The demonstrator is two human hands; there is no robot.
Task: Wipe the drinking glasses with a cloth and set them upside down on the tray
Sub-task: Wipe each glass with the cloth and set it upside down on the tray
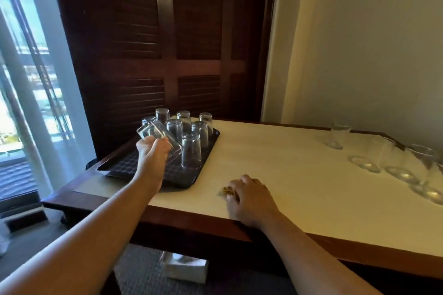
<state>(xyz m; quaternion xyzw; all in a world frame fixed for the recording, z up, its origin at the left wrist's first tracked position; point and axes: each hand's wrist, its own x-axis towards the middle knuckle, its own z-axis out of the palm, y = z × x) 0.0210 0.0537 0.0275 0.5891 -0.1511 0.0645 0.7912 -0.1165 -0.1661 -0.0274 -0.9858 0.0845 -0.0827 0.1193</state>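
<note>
A black tray (124, 166) lies at the table's left end and carries several clear glasses standing upside down (191, 149). My left hand (153, 148) is over the tray, shut on a tilted clear glass (155, 133) that hangs above the tray's middle. My right hand (249, 196) rests on the tabletop near the front edge, its fingers curled over a small yellowish cloth (226, 190), most of which is hidden under the hand. Several upright glasses (338, 136) stand at the table's far right.
The table (287, 175) has a pale top with a dark wood border. A dark louvred door is behind the tray, a window with a sheer curtain at left. A white tissue box (185, 268) lies on the floor below the table.
</note>
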